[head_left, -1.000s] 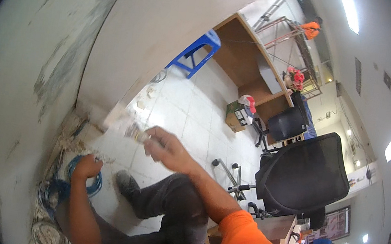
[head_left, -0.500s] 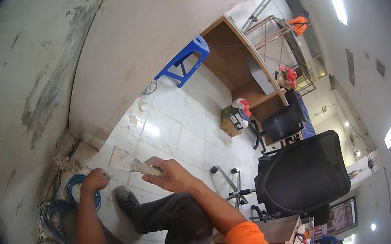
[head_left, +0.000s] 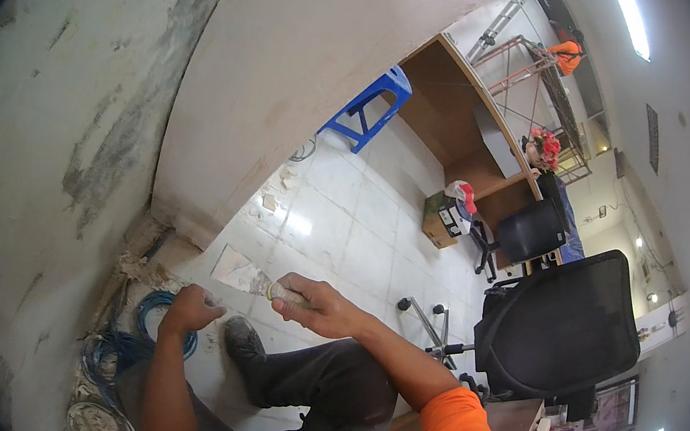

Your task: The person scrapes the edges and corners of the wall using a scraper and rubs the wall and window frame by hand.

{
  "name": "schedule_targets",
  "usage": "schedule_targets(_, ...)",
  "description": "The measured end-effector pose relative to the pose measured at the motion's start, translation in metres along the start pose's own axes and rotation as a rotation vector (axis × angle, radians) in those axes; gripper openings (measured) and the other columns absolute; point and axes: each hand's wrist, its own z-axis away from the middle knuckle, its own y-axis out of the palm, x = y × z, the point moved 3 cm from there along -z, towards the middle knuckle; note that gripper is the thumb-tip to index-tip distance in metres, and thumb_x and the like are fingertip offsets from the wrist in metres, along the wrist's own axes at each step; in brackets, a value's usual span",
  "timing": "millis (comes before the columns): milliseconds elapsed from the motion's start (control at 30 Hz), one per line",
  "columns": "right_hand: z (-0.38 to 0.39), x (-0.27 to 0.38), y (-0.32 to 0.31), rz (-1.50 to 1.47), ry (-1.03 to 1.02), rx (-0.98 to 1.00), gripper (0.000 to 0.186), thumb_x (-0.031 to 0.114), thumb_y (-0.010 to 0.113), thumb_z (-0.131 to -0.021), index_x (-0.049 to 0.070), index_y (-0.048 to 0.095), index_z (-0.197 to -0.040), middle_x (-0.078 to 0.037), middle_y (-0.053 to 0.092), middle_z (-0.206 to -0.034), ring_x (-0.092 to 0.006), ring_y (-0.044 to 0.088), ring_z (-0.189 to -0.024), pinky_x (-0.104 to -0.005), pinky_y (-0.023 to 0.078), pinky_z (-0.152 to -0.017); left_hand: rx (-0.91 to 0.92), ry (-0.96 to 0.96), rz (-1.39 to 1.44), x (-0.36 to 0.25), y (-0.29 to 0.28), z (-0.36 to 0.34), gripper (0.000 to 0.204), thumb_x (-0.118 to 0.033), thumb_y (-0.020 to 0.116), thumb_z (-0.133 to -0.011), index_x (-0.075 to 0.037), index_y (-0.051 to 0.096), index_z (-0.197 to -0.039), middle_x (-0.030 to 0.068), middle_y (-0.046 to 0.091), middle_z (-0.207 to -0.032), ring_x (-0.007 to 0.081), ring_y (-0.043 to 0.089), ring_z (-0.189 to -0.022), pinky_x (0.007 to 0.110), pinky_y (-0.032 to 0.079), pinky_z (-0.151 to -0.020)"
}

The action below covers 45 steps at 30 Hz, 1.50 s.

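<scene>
My right hand (head_left: 318, 303) grips the handle of a wide putty knife (head_left: 243, 273), whose plaster-smeared blade points left, toward the base of the wall (head_left: 187, 221). My left hand (head_left: 191, 309) is closed in a loose fist just below the blade, above a coil of blue cable (head_left: 139, 337) on the floor. Whether that hand holds anything is hidden. My dark-trousered leg and black shoe (head_left: 245, 344) lie stretched out on the white tiles under both hands.
Plaster crumbs (head_left: 274, 193) litter the tiles by the wall corner. A blue plastic stool (head_left: 370, 107) stands further back beside a wooden desk (head_left: 469, 136). A black office chair (head_left: 556, 331) stands to my right, and a cardboard box (head_left: 442, 220) sits under the desk.
My right hand has carried the putty knife down and left toward the wall base. My left hand has moved up from the blue cable coil to just under the blade.
</scene>
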Motion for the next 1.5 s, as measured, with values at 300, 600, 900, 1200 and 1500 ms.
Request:
schedule_targets(300, -0.005, -0.005, -0.002, -0.01, 0.047, 0.063, 0.034, 0.038, 0.058, -0.104, 0.005, 0.059, -0.113, -0.002, 0.061, -0.082, -0.0107, 0.055, -0.074, -0.0279, 0.047, -0.065, -0.24, 0.092, 0.064, 0.012, -0.004, -0.004, 0.022, -0.015, 0.08, -0.069, 0.002, 0.074, -0.082, 0.021, 0.073, -0.081, 0.0356, 0.072, -0.077, 0.04, 0.056, -0.074)
schedule_targets(600, -0.008, -0.013, 0.003, -0.071, 0.02, 0.096, 0.031, 0.034, 0.059, -0.104, 0.005, 0.059, -0.114, -0.002, 0.061, -0.084, -0.0101, 0.057, -0.075, -0.0271, 0.048, -0.066, -0.145, 0.04, 0.078, 0.002, -0.013, 0.004, 0.022, -0.013, 0.079, -0.067, 0.002, 0.075, -0.082, 0.0209, 0.073, -0.081, 0.0317, 0.073, -0.076, 0.039, 0.056, -0.073)
schedule_targets(900, -0.025, -0.038, -0.018, 0.095, -0.075, -0.174, 0.02, 0.015, 0.07, -0.096, 0.002, 0.061, -0.108, -0.003, 0.064, -0.083, -0.0088, 0.059, -0.071, -0.0282, 0.048, -0.063, -0.064, -0.131, -0.085, 0.009, 0.003, 0.002, 0.034, -0.038, 0.073, -0.085, -0.005, 0.074, -0.093, 0.0202, 0.072, -0.102, 0.0369, 0.068, -0.101, 0.045, 0.053, -0.091)
schedule_targets(1200, -0.136, -0.126, 0.032, 0.352, -0.249, -0.478, 0.024, 0.021, 0.066, -0.098, 0.002, 0.063, -0.112, -0.021, 0.07, -0.092, -0.0355, 0.069, -0.079, -0.0391, 0.054, -0.071, -0.052, -0.234, -0.207, 0.03, -0.009, 0.056, 0.045, -0.038, 0.068, -0.089, 0.003, 0.069, -0.109, 0.0251, 0.07, -0.11, 0.0404, 0.066, -0.107, 0.047, 0.05, -0.096)
schedule_targets(1500, -0.16, -0.144, 0.019, 0.453, -0.428, -0.579, 0.028, 0.021, 0.069, -0.096, 0.001, 0.066, -0.115, -0.02, 0.071, -0.1, -0.0354, 0.068, -0.085, -0.0404, 0.054, -0.077, -0.064, -0.243, -0.244, 0.026, -0.016, 0.068, 0.037, -0.034, 0.068, -0.091, 0.0, 0.068, -0.107, 0.0229, 0.069, -0.113, 0.0387, 0.064, -0.111, 0.048, 0.05, -0.096)
